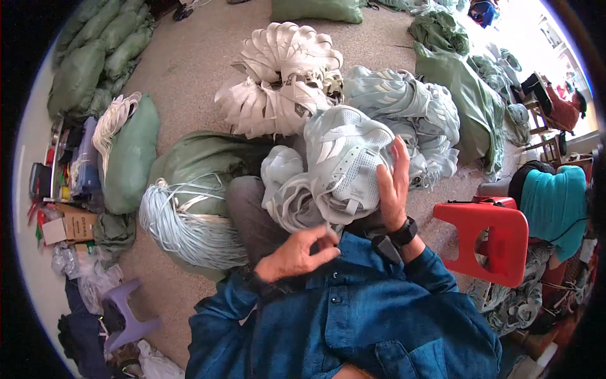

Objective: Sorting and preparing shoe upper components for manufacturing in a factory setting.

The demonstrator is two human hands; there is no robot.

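On my lap rests a bundle of pale grey-blue shoe uppers (pixel 350 161), with mesh panels and rows of lace holes. Against its right side lies my right hand (pixel 395 189), fingers stretched out and thumb apart on the mesh. My left hand (pixel 300 254) is just in front of the bundle, thumb and fingers pinched together. Whatever may be between those fingertips is too small and blurred to make out. Left of my knee, a thick hank of pale blue shoelaces (pixel 189 218) drapes over a green sack (pixel 202 155).
Beyond my lap stand stacks of cream uppers (pixel 284 82) and more pale blue uppers (pixel 404 101). A red stool (pixel 483 237) is close on my right, a purple stool (pixel 126 316) at lower left. Green sacks (pixel 461 95) line both sides. Another person (pixel 564 108) sits far right.
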